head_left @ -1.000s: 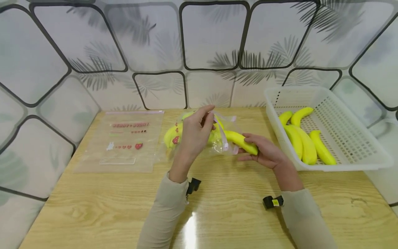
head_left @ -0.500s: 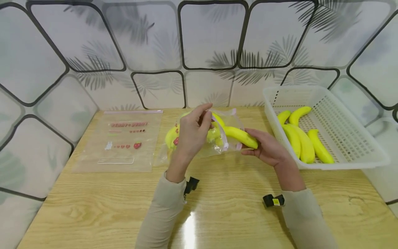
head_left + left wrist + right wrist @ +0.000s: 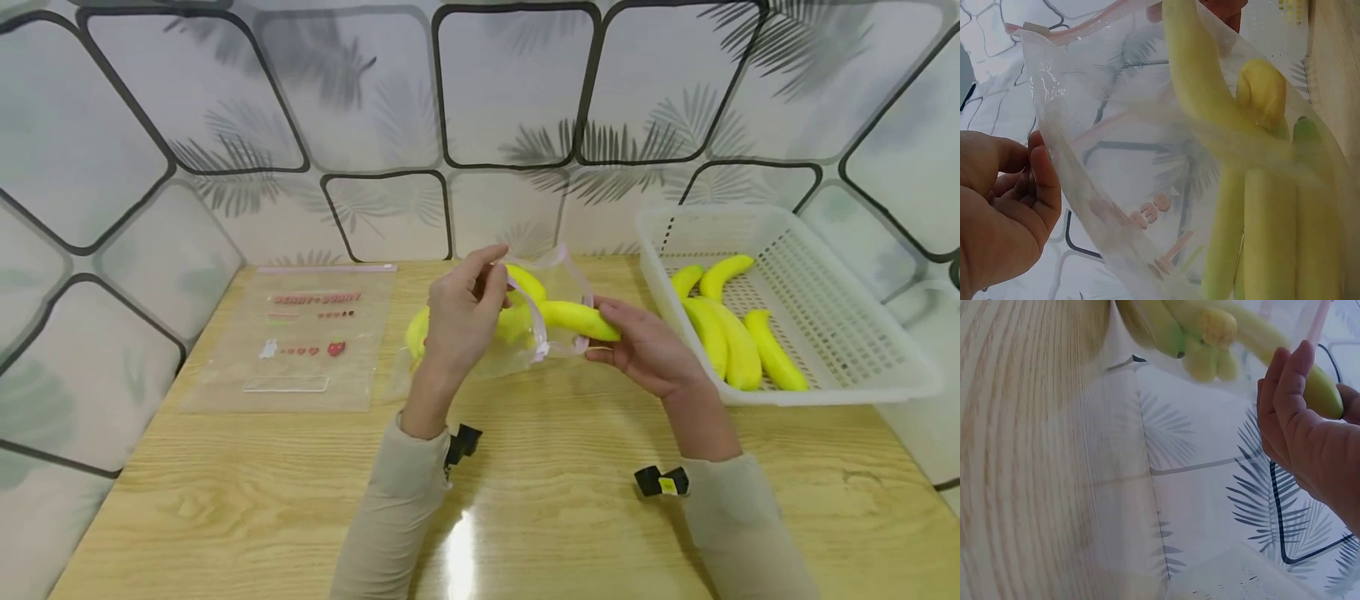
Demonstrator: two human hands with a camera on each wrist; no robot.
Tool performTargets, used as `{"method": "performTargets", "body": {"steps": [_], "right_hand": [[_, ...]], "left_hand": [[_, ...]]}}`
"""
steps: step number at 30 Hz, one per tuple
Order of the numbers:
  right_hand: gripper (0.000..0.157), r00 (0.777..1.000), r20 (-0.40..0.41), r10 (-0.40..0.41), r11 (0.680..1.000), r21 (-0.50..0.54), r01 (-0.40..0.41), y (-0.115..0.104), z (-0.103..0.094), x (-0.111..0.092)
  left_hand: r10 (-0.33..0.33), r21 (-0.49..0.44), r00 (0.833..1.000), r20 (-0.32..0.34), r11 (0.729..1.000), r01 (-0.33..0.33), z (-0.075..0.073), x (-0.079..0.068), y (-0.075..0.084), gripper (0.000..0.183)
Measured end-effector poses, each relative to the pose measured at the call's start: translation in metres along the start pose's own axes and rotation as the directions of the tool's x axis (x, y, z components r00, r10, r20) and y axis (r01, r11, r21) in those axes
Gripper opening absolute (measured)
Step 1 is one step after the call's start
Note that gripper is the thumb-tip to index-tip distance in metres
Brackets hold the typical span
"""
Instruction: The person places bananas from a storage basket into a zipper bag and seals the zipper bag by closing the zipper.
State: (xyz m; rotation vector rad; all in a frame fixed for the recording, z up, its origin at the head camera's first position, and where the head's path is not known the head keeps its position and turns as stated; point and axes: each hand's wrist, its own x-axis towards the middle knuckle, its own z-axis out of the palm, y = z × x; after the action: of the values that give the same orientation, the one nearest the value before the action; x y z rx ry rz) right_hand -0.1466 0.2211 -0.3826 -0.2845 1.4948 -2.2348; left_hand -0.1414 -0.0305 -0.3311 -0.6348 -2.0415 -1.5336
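Observation:
A clear zip bag (image 3: 1135, 112) with a pink zip edge lies in front of me, several bananas (image 3: 1269, 231) inside it. My left hand (image 3: 463, 321) pinches the bag's edge between thumb and fingers, as the left wrist view (image 3: 1007, 206) also shows. One more banana (image 3: 573, 318) sticks out through the bag's mouth, its inner part within the bag. Its outer end is held by my right hand (image 3: 651, 346), between thumb and fingers. In the right wrist view, the fingers (image 3: 1288, 394) lie along this banana beside the pink zip edge.
A white perforated basket (image 3: 862, 333) with several bananas (image 3: 738, 342) stands at the right of the wooden table (image 3: 555, 483). Flat on the left lies another clear zip bag (image 3: 292, 367) with pink print. A patterned backdrop (image 3: 517, 92) rises behind the table.
The bag's mouth has spread wider, its far edge rising. My right hand has moved slightly up with the banana, which now lies more level. The left hand keeps its pinch on the bag.

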Motion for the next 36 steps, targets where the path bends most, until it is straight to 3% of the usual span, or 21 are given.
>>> {"method": "performTargets", "body": {"steps": [3,9,18,25,31,36], "right_hand": [[0.028,0.999,-0.044,0.014,1.000,-0.021,-0.014,-0.001,0.005,0.002],[0.031,1.000,-0.029,0.012,1.000,-0.026,-0.013,-0.004,0.010,0.005],[0.027,0.999,-0.040,-0.031,0.997,-0.070,0.028,-0.013,0.020,0.010],[0.027,0.994,-0.083,-0.073,0.993,-0.099,0.065,-0.031,0.034,0.026],[0.021,0.987,-0.150,-0.055,0.990,-0.137,0.035,-0.050,0.052,0.040],[0.016,0.969,-0.232,-0.088,0.988,-0.141,0.056,-0.075,0.067,0.049]], "left_hand": [[0.013,-0.001,1.000,0.000,1.000,-0.013,-0.001,0.001,0.001,0.025],[0.019,0.012,1.000,0.015,1.000,-0.019,-0.004,0.004,0.001,0.025],[-0.025,0.072,0.999,0.032,0.997,0.023,-0.024,0.029,0.005,0.024],[-0.042,0.127,0.998,0.051,0.991,0.036,-0.039,0.047,0.010,0.030],[-0.022,0.249,0.999,0.035,0.968,0.013,-0.051,0.058,0.012,0.033],[-0.093,0.314,0.996,-0.009,0.945,0.091,-0.065,0.066,0.016,0.034]]}}
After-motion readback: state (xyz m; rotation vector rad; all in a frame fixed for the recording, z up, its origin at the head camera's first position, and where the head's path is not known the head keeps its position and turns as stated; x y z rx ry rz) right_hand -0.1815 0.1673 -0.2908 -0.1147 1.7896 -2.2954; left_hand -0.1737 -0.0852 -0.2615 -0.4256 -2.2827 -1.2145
